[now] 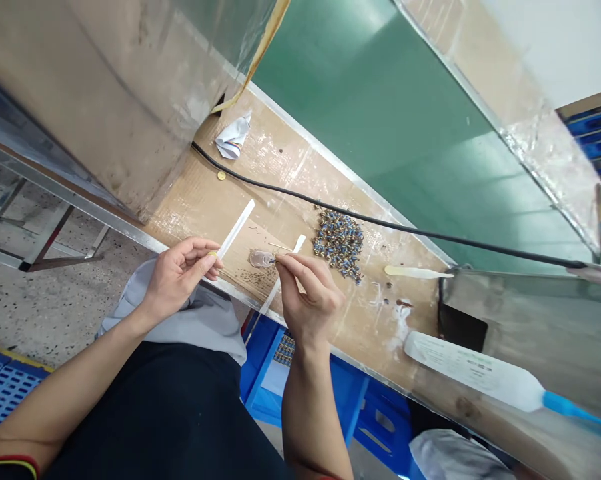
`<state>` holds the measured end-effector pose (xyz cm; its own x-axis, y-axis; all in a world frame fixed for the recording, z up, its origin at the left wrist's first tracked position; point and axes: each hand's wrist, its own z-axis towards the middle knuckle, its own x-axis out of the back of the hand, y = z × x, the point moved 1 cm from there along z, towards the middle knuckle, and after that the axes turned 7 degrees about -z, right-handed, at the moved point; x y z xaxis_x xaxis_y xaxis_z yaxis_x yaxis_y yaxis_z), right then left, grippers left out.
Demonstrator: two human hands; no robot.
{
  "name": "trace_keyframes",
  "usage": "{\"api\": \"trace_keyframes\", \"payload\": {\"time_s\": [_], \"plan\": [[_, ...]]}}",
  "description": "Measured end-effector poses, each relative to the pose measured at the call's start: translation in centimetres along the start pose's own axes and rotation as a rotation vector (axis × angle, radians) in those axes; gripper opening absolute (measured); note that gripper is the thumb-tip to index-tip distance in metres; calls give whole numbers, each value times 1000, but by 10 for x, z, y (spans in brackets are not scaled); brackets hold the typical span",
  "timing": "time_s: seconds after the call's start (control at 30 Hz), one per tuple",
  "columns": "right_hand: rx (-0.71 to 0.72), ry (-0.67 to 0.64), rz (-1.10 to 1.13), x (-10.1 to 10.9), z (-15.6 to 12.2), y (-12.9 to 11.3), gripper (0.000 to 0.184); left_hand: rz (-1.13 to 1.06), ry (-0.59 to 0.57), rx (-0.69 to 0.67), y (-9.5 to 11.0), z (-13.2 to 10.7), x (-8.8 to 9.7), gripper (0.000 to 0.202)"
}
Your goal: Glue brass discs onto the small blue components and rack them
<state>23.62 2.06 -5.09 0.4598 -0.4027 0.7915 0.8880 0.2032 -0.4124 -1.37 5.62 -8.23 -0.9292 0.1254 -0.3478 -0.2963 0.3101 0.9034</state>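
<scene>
My left hand (pixel 180 270) pinches the near end of a long white strip (pixel 236 229) that slants up over the cardboard-covered bench (pixel 300 180). My right hand (pixel 307 290) is closed in a pinch on a thin metal pin (pixel 280 247), its tip beside a small clear piece (pixel 261 258) lying on the bench. A second white strip (pixel 283 277) passes under my right hand. A pile of several small blue and gold parts (pixel 339 242) lies just right of my right hand.
A black cable (pixel 395 227) crosses the bench beside a green conveyor belt (pixel 395 120). A crumpled paper (pixel 233 138), a small gold disc (pixel 221 176), a pale stick (pixel 414 272) and a white paddle with blue handle (pixel 475 373) lie about. Blue crates (pixel 300 393) sit below.
</scene>
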Motion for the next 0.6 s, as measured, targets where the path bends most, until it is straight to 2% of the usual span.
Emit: {"api": "trace_keyframes", "payload": {"time_s": [0.23, 0.37, 0.6], "plan": [[-108, 115, -56, 2, -4, -1, 9, 12, -6, -1, -3, -1, 1, 24], [-151, 111, -37, 2, -5, -6, 9, 15, -8, -3, -3, -2, 2, 24], [-132, 78, -77, 0, -7, -9, 10, 20, -7, 1, -4, -2, 3, 25]]}}
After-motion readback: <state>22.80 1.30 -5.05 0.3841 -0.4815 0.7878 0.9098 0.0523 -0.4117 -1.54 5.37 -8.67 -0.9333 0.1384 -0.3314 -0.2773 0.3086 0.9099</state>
